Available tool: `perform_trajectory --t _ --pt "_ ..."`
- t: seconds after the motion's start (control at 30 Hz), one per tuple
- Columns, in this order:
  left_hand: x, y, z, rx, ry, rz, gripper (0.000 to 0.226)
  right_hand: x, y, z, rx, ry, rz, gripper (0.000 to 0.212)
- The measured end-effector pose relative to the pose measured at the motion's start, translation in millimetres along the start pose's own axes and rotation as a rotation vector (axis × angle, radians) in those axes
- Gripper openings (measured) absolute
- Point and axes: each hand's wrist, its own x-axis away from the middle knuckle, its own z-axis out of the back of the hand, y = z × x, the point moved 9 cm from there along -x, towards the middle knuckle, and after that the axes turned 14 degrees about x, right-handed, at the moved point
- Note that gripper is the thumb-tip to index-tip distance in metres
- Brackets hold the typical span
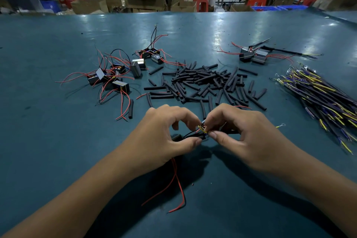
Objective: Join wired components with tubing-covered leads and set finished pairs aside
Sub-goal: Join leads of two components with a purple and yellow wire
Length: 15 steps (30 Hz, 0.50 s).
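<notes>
Head view: my left hand [166,137] and right hand [241,137] meet over the table [48,141], both pinching one wire joint [202,130]. Red leads [178,185] hang below. Tubing pile [204,85] behind, components [116,75] left, finished pairs [253,55] right.

Single view, head-worn, wide-angle. Position: above the near edge of the green table [58,141], facing forward and down across it. Nearest content: both forearms entering from the bottom corners, left hand [166,137] and right hand [243,137] meeting at lower centre, close to the lens. Middle distance: parts spread left to right across the tabletop. Far: table's far edge, then blurred workshop clutter along the top. Straight edges bow toward the frame borders.
</notes>
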Motion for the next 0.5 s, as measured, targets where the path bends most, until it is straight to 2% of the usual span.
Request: perform_trajectory --t 0.17,0.5 --pt "1.4 4.7 -4.7 -0.198 -0.063 -0.064 0.029 0.2 -3.3 1.7 0.042 0.009 0.024 0.024" --pt "0.3 4.8 -2.2 -0.074 -0.028 -0.041 0.012 0.2 -3.3 1.9 0.053 0.025 0.018 0.023"
